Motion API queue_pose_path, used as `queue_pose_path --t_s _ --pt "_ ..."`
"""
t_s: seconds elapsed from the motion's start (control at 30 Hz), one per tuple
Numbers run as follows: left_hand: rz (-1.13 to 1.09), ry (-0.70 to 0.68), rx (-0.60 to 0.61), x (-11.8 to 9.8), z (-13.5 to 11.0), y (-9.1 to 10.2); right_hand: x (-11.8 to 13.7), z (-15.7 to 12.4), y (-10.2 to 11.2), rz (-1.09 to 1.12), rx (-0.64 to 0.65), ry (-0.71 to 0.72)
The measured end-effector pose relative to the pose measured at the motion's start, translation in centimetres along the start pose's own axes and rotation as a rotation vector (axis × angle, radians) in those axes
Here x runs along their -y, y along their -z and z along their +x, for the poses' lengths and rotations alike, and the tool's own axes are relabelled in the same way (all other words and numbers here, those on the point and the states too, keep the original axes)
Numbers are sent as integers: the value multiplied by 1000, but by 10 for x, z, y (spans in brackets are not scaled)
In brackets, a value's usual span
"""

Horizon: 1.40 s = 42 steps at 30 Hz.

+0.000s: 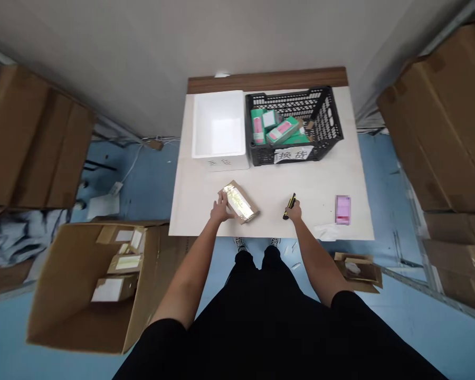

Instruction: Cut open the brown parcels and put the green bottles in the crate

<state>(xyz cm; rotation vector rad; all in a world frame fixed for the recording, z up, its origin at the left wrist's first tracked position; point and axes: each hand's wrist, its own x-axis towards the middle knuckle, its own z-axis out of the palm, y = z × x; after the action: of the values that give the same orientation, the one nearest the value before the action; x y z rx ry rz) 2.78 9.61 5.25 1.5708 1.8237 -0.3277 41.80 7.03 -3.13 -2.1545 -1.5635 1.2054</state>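
Observation:
A small cardboard box [240, 203] with a shiny, taped label on top lies at an angle near the front of the table. My left hand [220, 209] holds its left side, thumb near the front and fingers farther back. To the right, my right hand [294, 211] is closed around a black and yellow utility knife [291, 202], just above or on the tabletop. Whether its blade is out is too small to tell. The knife and the box are apart.
Behind stand a white foam bin [220, 150] and a black crate [320, 150] with several green and pink boxes. A phone [343, 210] and crumpled plastic [328, 232] lie at the table's right. A large carton [43, 295] with parcels stands on the floor at left.

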Motion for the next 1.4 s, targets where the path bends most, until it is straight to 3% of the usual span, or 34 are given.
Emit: queue_pose_path --t_s 0.1,0.23,0.3,0.37,0.57,0.73,0.93,1.13,1.4 --pt "-46 4 -4 -4 -1 -2 63 3 -19 95 47 70" --pt "-97 43 6 -9 -4 -4 161 -6 -56 156 169 399" --pt "-120 47 -11 -11 -6 -6 195 -9 -73 70 241 485" --pt "-141 39 -29 -13 -7 -7 214 -11 -85 -40 280 476" --pt "-250 2 -36 -15 -8 -12 224 -10 -99 -233 211 401" --pt "-271 -16 -42 -16 -7 -14 227 -17 -94 -318 183 375" --pt "-271 -30 19 -18 -6 -11 244 -28 -75 -499 244 304" --pt "-179 -37 65 -13 -10 -6 265 -46 -70 -686 299 199" --pt "-161 -61 46 -8 -8 -6 257 -70 -56 -712 388 127"
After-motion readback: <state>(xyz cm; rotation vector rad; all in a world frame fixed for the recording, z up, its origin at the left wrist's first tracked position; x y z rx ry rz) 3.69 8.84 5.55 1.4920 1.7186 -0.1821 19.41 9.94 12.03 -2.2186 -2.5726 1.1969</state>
